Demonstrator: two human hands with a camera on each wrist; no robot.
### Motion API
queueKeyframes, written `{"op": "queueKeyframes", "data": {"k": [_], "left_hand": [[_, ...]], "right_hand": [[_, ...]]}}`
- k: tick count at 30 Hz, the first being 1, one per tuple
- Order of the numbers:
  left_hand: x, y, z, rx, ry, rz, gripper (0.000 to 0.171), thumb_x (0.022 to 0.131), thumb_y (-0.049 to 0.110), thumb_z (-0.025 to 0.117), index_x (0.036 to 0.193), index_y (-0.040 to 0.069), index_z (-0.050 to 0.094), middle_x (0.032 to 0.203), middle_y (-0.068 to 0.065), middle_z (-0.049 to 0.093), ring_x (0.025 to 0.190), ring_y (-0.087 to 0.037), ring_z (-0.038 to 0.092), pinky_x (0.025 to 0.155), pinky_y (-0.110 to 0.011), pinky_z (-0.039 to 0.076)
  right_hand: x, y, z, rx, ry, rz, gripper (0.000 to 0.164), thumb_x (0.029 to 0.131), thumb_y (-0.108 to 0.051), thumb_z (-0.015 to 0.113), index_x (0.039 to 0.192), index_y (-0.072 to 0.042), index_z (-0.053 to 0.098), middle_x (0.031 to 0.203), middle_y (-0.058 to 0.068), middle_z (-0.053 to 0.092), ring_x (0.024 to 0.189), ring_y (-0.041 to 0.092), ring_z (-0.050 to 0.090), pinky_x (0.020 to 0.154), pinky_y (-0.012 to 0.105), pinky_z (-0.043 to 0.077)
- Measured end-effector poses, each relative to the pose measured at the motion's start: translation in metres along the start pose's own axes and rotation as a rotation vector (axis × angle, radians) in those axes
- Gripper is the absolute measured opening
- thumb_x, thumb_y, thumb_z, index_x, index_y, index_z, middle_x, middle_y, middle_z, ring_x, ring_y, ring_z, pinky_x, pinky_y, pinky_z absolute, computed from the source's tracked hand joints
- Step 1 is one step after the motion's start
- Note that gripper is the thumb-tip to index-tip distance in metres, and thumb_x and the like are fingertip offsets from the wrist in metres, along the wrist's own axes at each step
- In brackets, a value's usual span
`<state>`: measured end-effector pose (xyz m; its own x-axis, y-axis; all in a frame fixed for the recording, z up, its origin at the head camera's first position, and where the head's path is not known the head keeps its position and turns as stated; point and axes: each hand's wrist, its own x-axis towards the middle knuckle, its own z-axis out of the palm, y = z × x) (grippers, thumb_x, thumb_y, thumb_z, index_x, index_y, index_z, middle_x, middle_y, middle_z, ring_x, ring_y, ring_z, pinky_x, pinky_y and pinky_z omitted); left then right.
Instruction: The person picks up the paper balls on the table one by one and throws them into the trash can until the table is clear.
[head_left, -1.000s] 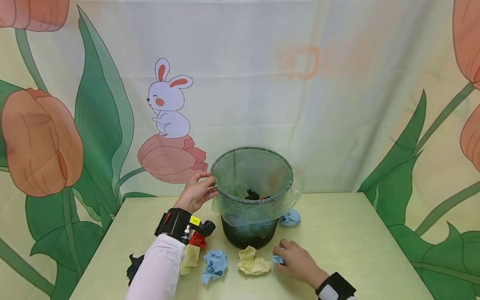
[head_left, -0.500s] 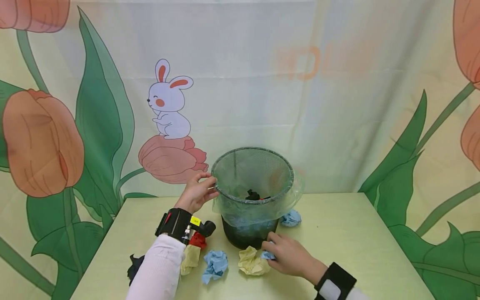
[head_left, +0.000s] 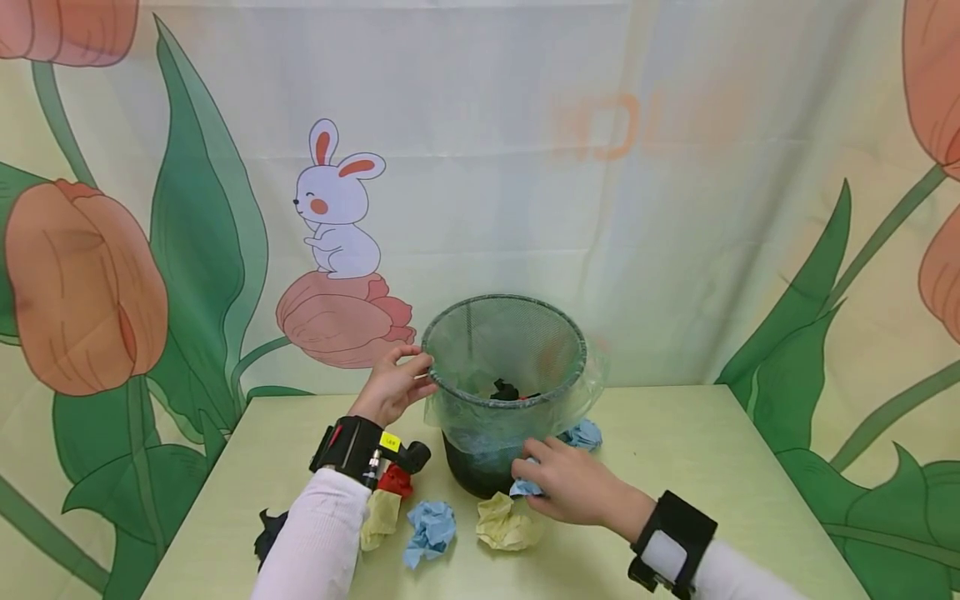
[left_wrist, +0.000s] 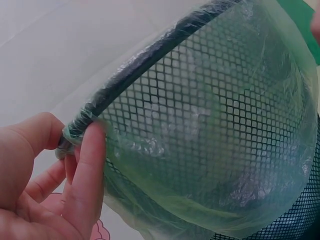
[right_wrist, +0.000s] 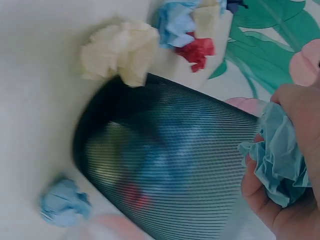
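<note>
A black mesh wastebasket (head_left: 480, 475), lined with a thin green plastic bag (head_left: 480, 425), stands at the table's back middle. My left hand (head_left: 393, 387) pinches its rim and the bag's edge on the left side; the left wrist view shows the thumb and a finger on the rim (left_wrist: 145, 60). In front of the basket, my right hand (head_left: 570, 479) grips a crumpled ball of blue paper (right_wrist: 277, 155), raised a little over the table. Dark and red scraps (head_left: 506, 390) show inside the basket. Below it lies a crumpled yellow paper ball (head_left: 506, 523).
Another blue paper ball (head_left: 430, 532) lies front left, beside a yellow one (head_left: 380, 518) and a red one (head_left: 395, 480). A black crumpled piece (head_left: 267, 533) is partly behind the left sleeve. One more blue ball (head_left: 582, 436) sits right of the basket. A printed curtain (head_left: 675, 208) hangs behind.
My right hand has lifted the blue paper ball and moved it up and left, toward the front of the basket. The left hand stays on the rim.
</note>
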<state>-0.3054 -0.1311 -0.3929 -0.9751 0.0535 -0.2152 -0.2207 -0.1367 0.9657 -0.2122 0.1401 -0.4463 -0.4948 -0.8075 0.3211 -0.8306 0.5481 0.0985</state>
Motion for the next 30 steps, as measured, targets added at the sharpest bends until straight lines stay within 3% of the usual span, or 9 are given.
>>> {"op": "queueKeyframes", "data": {"k": [17,22,30], "left_hand": [[0.001,-0.002,-0.002,-0.002,0.001,0.008,0.031,0.091,0.011,0.054,0.118,0.007,0.038,0.096,-0.01,0.044,0.065,-0.012,0.048,0.064,-0.021,0.055],[0.0,-0.002,-0.002,-0.003,-0.002,0.007,0.034,0.091,0.011,0.054,0.12,0.007,0.037,0.096,-0.009,0.044,0.065,-0.012,0.049,0.065,-0.021,0.055],[-0.001,0.0,0.0,-0.006,0.001,0.004,0.036,0.091,0.011,0.054,0.122,0.006,0.036,0.095,-0.009,0.046,0.064,-0.012,0.051,0.064,-0.021,0.055]], "right_hand": [[0.04,-0.008,-0.05,-0.084,0.065,-0.093,0.02,0.081,-0.026,0.068,0.097,-0.02,0.058,0.092,-0.001,0.049,0.071,0.013,0.044,0.049,0.019,0.04],[0.051,-0.006,-0.064,-0.131,0.089,-0.124,0.02,0.08,-0.026,0.068,0.096,-0.02,0.058,0.093,-0.001,0.049,0.07,0.014,0.044,0.047,0.019,0.037],[0.068,-0.004,-0.081,-0.112,0.093,-0.128,0.019,0.082,-0.027,0.067,0.098,-0.019,0.058,0.096,0.0,0.051,0.072,0.014,0.045,0.047,0.019,0.039]]}}
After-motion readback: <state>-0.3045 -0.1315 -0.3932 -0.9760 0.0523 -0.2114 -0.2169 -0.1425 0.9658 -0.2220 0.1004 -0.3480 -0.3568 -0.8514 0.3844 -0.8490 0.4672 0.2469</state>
